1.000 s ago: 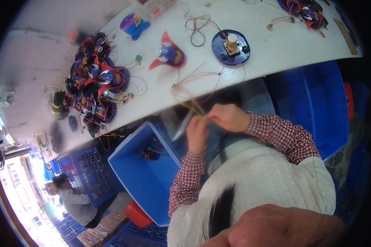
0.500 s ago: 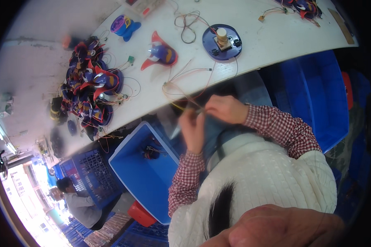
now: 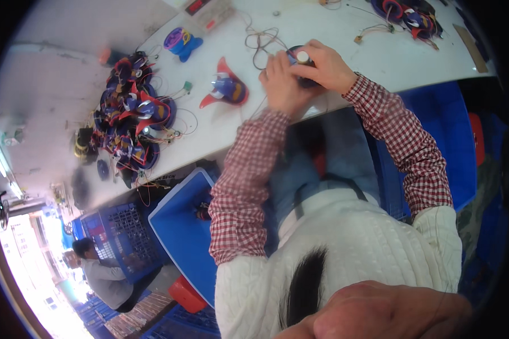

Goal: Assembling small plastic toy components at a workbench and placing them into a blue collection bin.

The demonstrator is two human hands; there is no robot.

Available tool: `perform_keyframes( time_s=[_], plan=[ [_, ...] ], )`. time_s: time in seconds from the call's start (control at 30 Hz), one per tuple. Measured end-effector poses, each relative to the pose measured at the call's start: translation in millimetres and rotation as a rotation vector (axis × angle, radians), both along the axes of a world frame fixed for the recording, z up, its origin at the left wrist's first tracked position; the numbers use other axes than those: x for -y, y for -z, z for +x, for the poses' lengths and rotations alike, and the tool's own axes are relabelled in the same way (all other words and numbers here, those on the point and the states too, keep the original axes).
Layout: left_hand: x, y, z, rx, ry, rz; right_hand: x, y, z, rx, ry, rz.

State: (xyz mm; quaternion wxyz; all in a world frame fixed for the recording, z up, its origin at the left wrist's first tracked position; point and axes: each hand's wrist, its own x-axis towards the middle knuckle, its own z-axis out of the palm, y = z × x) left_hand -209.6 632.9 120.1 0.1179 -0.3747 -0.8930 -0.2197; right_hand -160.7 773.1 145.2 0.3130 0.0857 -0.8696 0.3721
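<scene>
Both hands are at a dark blue oval base (image 3: pixel 306 83) on the white table, and they hide most of it. A cream round knob (image 3: pixel 303 57) stands up from the middle of the base. My right hand (image 3: pixel 329 66) grips the base from the right, thumb and fingers round the knob. Against its left side my left hand (image 3: pixel 283 85) is closed, slightly blurred. A coiled grey cable (image 3: pixel 258 42) lies just beyond. To the left sits a purple and red horned toy shell (image 3: pixel 229 89).
Several wired toy parts (image 3: pixel 133 113) are heaped at the table's left; more lie at the far right (image 3: pixel 415 20). A purple and blue toy piece (image 3: pixel 182 44) stands near a box with a display (image 3: pixel 205 12). Blue bins (image 3: pixel 181 226) flank me below the edge. Another person (image 3: pixel 104 277) sits lower left.
My hands were pinching thin wires above my lap; both have moved up and away onto the oval base. The wires no longer show in my fingers.
</scene>
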Motion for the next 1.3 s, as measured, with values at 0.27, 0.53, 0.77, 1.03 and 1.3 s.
perform_keyframes(
  time_s=[0.27, 0.53, 0.77, 1.03, 1.3],
  plan=[
    [2, 12, 7, 0.088, 0.009, 0.064, -3, 30, 13, -0.241, -0.061, 0.055],
    [81, 1, 81, -0.143, 0.025, 0.310, -86, 34, -30, 0.168, 0.193, -0.354],
    [162, 7, 26, -0.083, -0.421, -0.015, -75, 20, -21, -0.295, 0.333, 0.058],
    [118, -28, -35, 0.432, -0.473, 0.407, 116, 1, 11, -0.173, -0.269, 0.476],
    [86, -73, -28, 0.704, -0.336, 1.025, 63, -30, -4, -0.084, -0.204, 0.191]
  ],
)
